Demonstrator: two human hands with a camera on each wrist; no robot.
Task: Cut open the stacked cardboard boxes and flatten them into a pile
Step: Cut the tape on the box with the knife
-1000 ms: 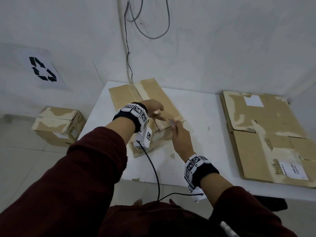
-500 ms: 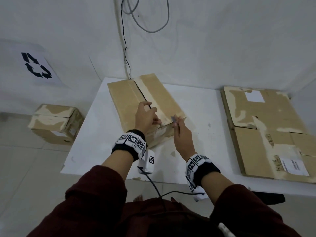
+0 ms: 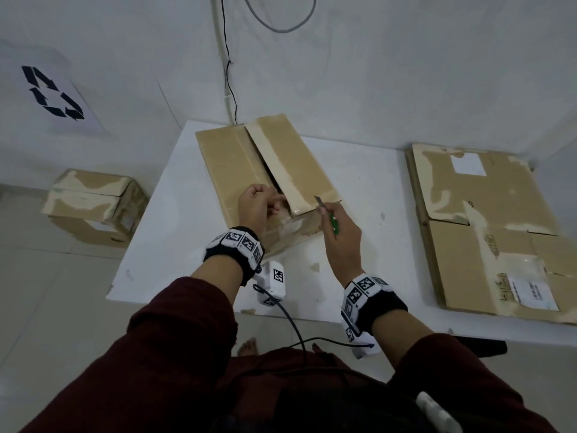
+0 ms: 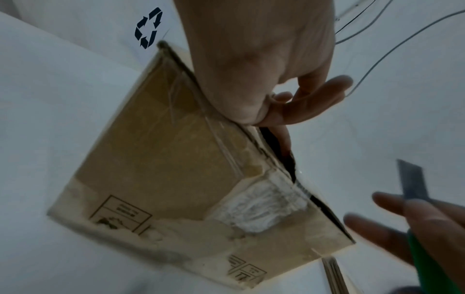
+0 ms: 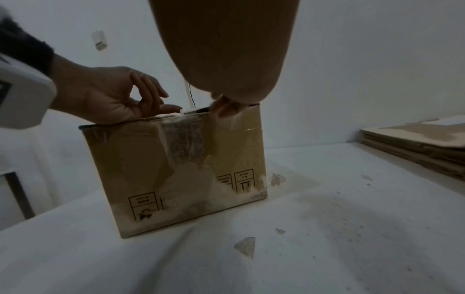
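Note:
A taped brown cardboard box stands on the white table, its top seam slit open along the middle. My left hand rests on the near end of the top, fingers curled into the gap at the left flap's edge. The right hand grips a green-handled knife just off the box's near right corner, blade up and clear of the cardboard. From the right wrist view the box's near face shows crumpled tape, with the left hand on its top edge.
A pile of flattened boxes lies at the table's right side. Another closed box sits on the floor to the left. Small cardboard scraps lie near the front edge. Cables hang down the wall behind.
My left hand has come back from over the box top to the near end of the seam and curled into the gap. The knife hand has drawn slightly back from the corner.

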